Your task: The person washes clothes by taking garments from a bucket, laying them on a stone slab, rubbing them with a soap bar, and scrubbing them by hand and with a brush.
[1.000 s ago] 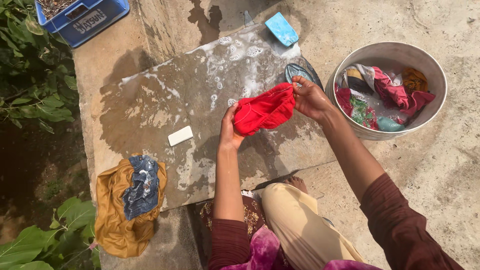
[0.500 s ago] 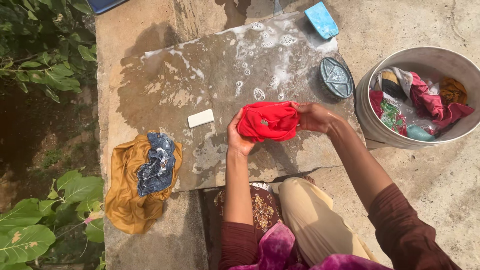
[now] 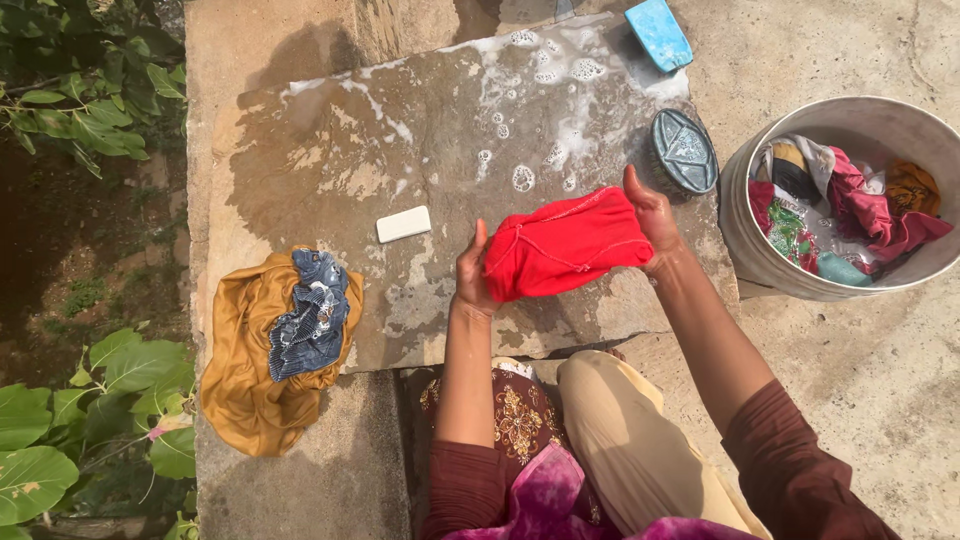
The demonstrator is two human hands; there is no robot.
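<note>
Hands [image 3: 470, 275] stretching red cloth [image 3: 565, 245] sideways

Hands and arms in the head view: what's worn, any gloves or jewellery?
Both hands, left hand and right hand, are bare: no gloves, and no rings or bangles show. Forearms are bare too. Dark maroon sleeves are pushed up to about the elbows.
</note>
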